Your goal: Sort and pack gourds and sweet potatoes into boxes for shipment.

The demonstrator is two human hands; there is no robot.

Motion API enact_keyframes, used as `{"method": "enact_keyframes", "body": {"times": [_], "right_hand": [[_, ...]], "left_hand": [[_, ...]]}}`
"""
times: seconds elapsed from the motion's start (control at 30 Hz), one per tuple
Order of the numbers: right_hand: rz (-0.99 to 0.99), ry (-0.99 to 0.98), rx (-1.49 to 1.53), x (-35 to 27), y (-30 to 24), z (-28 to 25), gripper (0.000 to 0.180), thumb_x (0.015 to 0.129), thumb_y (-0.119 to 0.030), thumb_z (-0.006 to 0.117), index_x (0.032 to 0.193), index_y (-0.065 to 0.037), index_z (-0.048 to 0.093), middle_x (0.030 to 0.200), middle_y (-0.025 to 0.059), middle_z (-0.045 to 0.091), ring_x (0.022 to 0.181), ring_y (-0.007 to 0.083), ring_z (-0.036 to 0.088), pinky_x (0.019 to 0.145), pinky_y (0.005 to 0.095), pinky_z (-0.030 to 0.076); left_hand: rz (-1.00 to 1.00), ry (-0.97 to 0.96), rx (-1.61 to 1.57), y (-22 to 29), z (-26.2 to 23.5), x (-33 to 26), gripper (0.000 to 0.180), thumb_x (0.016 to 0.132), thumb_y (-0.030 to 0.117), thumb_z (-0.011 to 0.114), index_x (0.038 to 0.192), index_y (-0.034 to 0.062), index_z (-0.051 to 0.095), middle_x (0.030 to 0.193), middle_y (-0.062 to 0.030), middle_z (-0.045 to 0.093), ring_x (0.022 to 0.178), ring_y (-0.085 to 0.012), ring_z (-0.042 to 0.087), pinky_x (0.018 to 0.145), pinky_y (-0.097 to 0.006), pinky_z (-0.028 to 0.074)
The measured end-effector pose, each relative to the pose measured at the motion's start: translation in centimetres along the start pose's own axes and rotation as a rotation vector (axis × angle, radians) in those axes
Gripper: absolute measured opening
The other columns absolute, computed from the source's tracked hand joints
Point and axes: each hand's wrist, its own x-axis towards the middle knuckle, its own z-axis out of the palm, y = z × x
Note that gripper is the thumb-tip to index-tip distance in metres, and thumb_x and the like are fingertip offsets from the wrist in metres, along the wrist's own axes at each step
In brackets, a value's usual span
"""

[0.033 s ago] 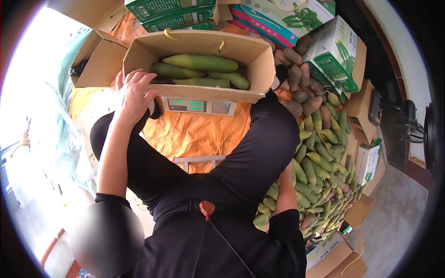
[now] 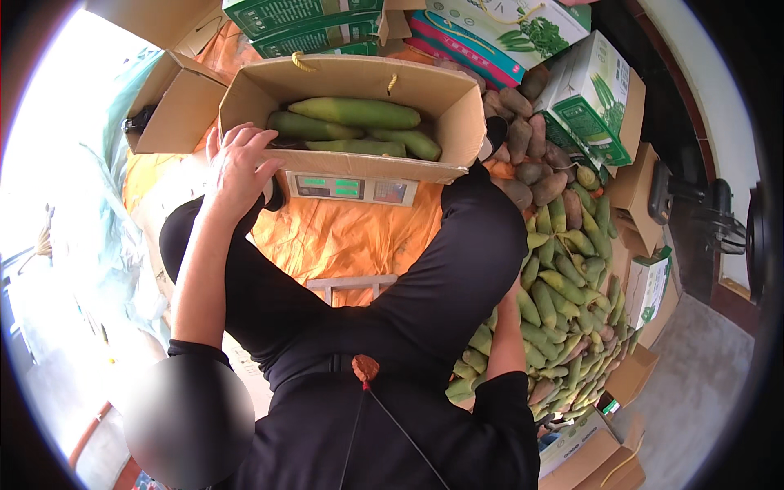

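Note:
A cardboard box [image 2: 457, 114] with yellow rope handles holds several long green radishes [image 2: 355, 110]. It rests on a digital scale [image 2: 392, 190] whose lit green display faces me between my feet. My left hand [image 2: 237, 163] grips the near left corner of the box, its fingers hooked over the rim. To the right, my forearm reaches past my bent knee, and my right hand is hidden behind that leg, beside a large pile of green radishes [image 2: 563, 286]. What that hand touches cannot be seen.
Reddish-brown roots [image 2: 531, 139] lie beyond the radish pile. Green-and-white cartons [image 2: 588, 98] stand at the far right, with more green boxes [image 2: 310, 24] at the back. An open carton [image 2: 180, 106] sits at left. An orange sheet [image 2: 327, 237] covers the floor, and a metal bar [image 2: 351, 282] lies near my lap.

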Motion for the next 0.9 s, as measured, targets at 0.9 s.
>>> {"method": "enact_keyframes", "body": {"times": [0.9], "right_hand": [[-1.212, 0.238, 0.035, -9.6, -48.8, -12.8, 0.039, 0.076, -0.021, 0.077, 0.109, -0.007, 0.063, 0.096, 0.0106, 0.066, 0.090, 0.0260, 0.066, 0.080, 0.0347, 0.053]], "left_hand": [[-0.041, 0.015, -0.060, -1.1, -0.5, -1.1, 0.037, 0.082, 0.025, 0.070, 0.115, 0.0101, 0.064, 0.113, -0.0075, 0.062, 0.123, -0.0253, 0.048, 0.111, -0.055, 0.021]]}}
